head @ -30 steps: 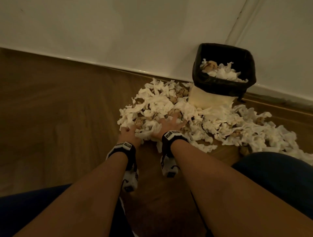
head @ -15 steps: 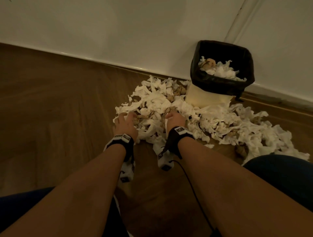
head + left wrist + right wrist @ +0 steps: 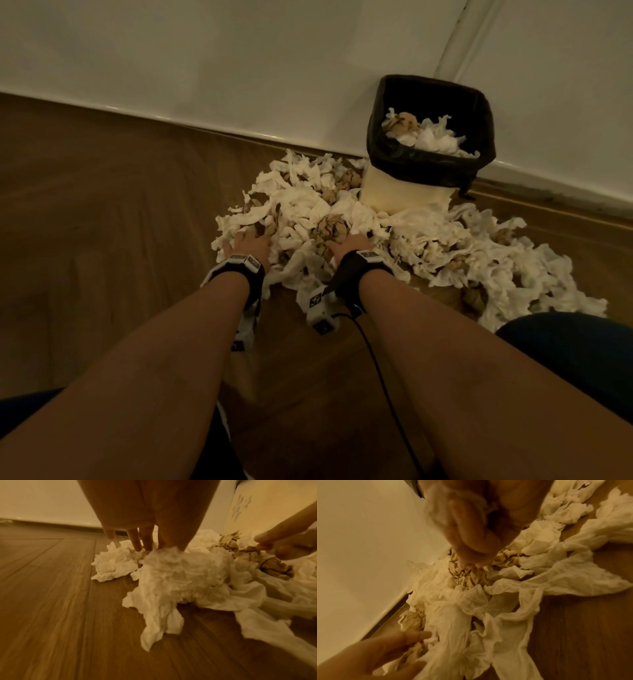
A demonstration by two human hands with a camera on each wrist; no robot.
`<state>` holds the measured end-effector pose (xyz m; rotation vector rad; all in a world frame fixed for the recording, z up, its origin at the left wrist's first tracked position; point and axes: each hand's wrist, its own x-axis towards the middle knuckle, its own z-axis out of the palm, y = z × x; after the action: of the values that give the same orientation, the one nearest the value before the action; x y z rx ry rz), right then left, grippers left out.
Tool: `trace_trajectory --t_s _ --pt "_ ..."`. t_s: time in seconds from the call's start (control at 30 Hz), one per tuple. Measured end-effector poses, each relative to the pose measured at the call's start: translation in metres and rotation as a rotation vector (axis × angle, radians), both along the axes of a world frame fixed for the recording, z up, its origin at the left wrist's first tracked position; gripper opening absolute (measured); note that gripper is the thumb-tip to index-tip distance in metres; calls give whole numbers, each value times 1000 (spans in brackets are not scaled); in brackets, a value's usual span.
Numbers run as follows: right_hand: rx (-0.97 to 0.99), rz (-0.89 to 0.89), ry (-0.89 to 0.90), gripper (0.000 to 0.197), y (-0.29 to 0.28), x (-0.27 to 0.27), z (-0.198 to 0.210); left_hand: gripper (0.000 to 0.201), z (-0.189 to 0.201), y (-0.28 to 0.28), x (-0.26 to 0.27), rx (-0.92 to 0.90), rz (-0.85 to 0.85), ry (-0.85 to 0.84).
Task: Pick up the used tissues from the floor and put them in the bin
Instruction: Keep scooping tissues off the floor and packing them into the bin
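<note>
A big heap of white tissues (image 3: pixel 387 236) lies on the brown wooden floor (image 3: pixel 102 212), in the middle of the head view and spreading off to the right. Some brown crumpled paper balls (image 3: pixel 332 228) are mixed in with the white ones. The bin (image 3: pixel 404 192) stands at the back of the heap, right against the white wall (image 3: pixel 239 61), in the upper right of the frame. It has a black bag (image 3: pixel 428 164) folded over its rim, and a few tissues and one brown ball already sit inside it. Tissues touch the foot of the bin. The person reaches both arms forward. The left hand (image 3: pixel 248 245) is at the left edge of the heap. In the left wrist view its fingers (image 3: pixel 135 539) point down, long and spread, with the tips pushing into a fluffy white tissue clump (image 3: pixel 185 577); they are not closed round it. The right hand (image 3: pixel 352 245) is just right of it, at the middle of the heap. In the right wrist view its fingers (image 3: pixel 471 536) bend down together and the tips touch a brown ball, but that picture is blurry, so I cannot tell if they are really pinching it. Both wrists wear black bands with small white boxes, and a thin black cable (image 3: pixel 380 373) runs back along the right arm. Dark blue trouser knees show at the bottom corners.
</note>
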<state>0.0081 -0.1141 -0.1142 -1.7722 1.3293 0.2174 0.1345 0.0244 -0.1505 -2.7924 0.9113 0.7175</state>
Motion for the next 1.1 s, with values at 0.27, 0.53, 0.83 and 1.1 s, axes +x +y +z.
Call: trace_trajectory --t_s 0.27,0.53,0.83,1.1 --pt "15 13 -75 46 6 4 6 30 18 5 -2 -294 24 87" --pt "62 -19 -160 34 -1 -4 27 28 38 6 -9 -588 187 124" --pt "140 -60 -317 37 -2 -22 67 41 80 -7 -23 -636 242 141" --pt "308 -192 -491 39 -7 -46 104 36 102 -15 -37 -770 380 288"
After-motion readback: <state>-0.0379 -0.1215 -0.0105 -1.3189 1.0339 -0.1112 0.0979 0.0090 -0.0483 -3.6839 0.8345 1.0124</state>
